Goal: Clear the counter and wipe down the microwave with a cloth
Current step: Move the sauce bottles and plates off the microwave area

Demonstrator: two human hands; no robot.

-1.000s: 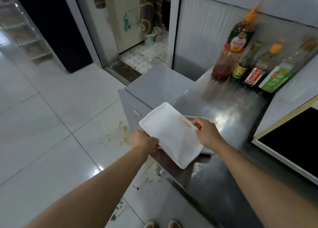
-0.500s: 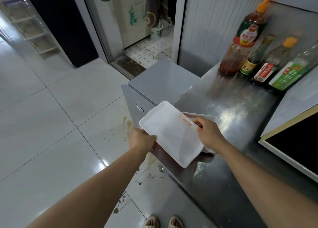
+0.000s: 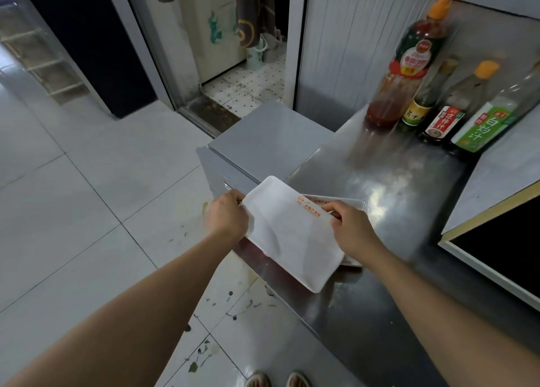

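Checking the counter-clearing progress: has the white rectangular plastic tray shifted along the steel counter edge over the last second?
No. The white rectangular plastic tray overhangs the steel counter edge as before.

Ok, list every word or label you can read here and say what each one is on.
"白灼汁": green label of the clear bottle at the far right.
"凉拌汁", less sure: red label of the dark bottle.
Red label on the big sauce bottle: too blurred to read.
Yellow label on the small dark bottle: unreadable.
Orange print on the white tray lid, held by both hands: too small to read.
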